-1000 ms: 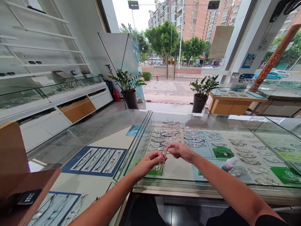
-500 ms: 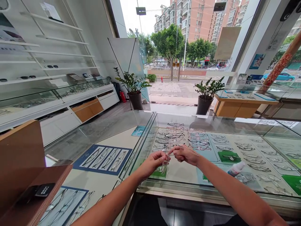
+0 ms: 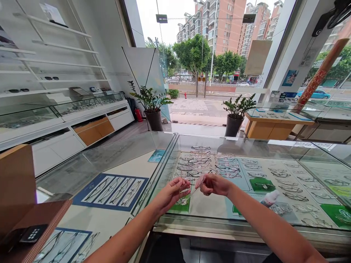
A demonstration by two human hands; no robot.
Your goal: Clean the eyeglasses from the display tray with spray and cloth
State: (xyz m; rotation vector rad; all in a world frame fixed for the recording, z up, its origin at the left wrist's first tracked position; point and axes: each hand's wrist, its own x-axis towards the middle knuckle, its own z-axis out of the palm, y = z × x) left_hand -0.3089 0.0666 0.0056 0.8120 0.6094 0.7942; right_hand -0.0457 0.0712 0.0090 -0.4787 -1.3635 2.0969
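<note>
Over the glass counter, my left hand [image 3: 173, 191] has its thumb and fingers bent round a thin-rimmed pair of eyeglasses [image 3: 195, 188]. My right hand [image 3: 213, 185] is closed at the other side of them, its index finger and thumb by a clear lens. The glasses are small and partly covered by my fingers, so their exact pose is hard to make out. Below both hands, rows of eyeglass frames [image 3: 193, 166] lie inside the display case. A green card [image 3: 183, 206] shows beneath my left hand.
A white bottle [image 3: 271, 198] and a clear plastic bag [image 3: 282, 209] lie on the right of the counter glass [image 3: 208, 212]. A brown wooden box [image 3: 16, 175] stands at the left. Potted plants [image 3: 154, 118] flank the doorway ahead.
My right hand has turned and its index finger now bends toward the lens. The fingers of my left hand have spread somewhat. The thin temple along my right wrist no longer shows. The view has shifted slightly.
</note>
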